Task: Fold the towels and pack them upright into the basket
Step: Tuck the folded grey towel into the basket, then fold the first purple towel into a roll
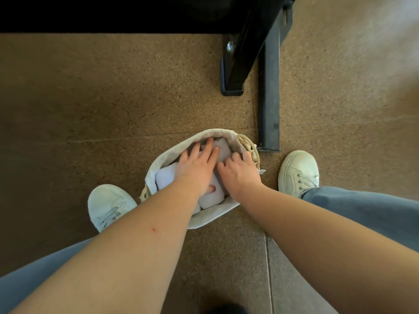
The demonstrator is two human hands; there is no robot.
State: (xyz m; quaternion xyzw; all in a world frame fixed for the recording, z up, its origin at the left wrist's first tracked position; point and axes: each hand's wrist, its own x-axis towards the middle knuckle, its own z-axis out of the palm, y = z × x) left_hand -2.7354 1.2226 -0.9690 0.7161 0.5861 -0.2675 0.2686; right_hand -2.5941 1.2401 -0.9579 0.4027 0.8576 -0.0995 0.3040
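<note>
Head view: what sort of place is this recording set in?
Probably an indoor room, home or workshop unclear: a speckled brown cork-like floor, black metal furniture legs standing on it, and a cloth-lined woven basket of folded white towels.

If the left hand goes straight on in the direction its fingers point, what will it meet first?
Probably the basket, at its far wall: the left hand lies flat on the towels, fingertips close to that wall. Depth is hard to judge.
</note>
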